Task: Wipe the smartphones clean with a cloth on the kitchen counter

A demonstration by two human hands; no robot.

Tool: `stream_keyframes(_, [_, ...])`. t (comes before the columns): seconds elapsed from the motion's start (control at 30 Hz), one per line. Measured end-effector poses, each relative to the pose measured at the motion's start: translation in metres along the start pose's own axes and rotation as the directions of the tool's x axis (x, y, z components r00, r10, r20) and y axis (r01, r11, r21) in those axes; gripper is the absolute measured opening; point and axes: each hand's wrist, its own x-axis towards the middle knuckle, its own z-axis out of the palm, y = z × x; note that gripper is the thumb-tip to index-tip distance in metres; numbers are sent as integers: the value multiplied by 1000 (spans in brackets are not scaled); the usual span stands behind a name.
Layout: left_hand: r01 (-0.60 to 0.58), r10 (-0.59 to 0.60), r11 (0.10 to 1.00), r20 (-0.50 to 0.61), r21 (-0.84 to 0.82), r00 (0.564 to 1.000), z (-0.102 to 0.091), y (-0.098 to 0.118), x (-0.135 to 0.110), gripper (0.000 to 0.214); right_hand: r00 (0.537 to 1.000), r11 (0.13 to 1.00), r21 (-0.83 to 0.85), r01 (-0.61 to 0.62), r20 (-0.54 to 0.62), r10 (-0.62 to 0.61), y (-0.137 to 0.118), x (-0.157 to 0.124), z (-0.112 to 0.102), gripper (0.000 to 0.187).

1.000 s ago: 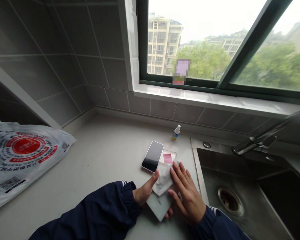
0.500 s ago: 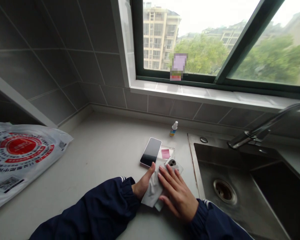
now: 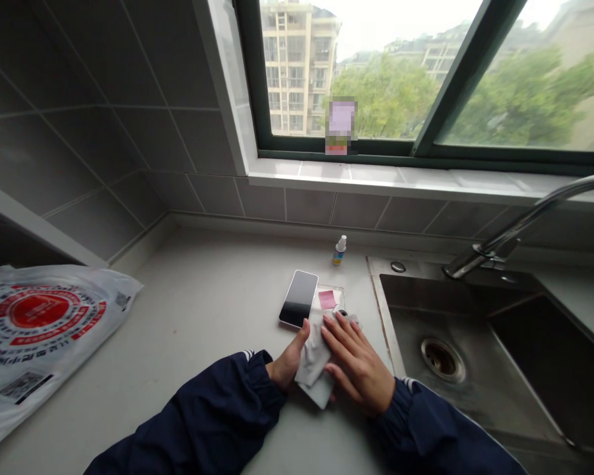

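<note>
Counter (image 3: 193, 297): lower center of frame, under your hands.
Left hand (image 3: 288, 364): thumb against cloth (image 3: 313, 356); other fingers hidden, state unknown.
Right hand (image 3: 357, 364): fingers (image 3: 349, 338) apart, flat on cloth over white phone (image 3: 321, 394).

the sleeves (image 3: 218, 415) are dark navy with thin white stripes near the cuffs. the cloth (image 3: 313, 356) is off-white, and the phone (image 3: 299, 299) has a glossy black screen beside a pink square (image 3: 327, 299). the plastic bag (image 3: 39, 316) is white, printed with a red circle inside rings of dark lettering. the wall tiles (image 3: 79, 165) are grey, and the little bottle (image 3: 339, 252) has a white cap and a blue and yellow label.
</note>
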Motion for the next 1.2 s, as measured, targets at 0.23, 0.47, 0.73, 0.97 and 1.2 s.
stream_keyframes(0.23, [-114, 113, 993, -69, -7, 991, 4, 0, 0, 81, 998, 998, -17, -56, -37, 55, -15, 3, 3, 64])
stream_keyframes(0.47, [-157, 144, 970, -82, -188, 986, 9, 11, 1, 80, 979, 992, 19, 128, 157, -130, -39, 4, -2, 67])
stream_keyframes(0.73, [32, -29, 998, 54, -47, 998, 0, -1, -3, 95, 989, 991, -39, -124, -80, 121, 3, 0, 0, 63])
stream_keyframes(0.97, [-147, 140, 979, -61, -140, 988, 8, 8, -1, 83, 993, 997, 23, 74, 92, -76, -47, -4, 2, 71])
stream_keyframes(1.2, [-172, 157, 969, -96, -176, 983, 6, 9, -3, 81, 991, 994, -4, 105, 87, -104, -34, -2, -9, 61])
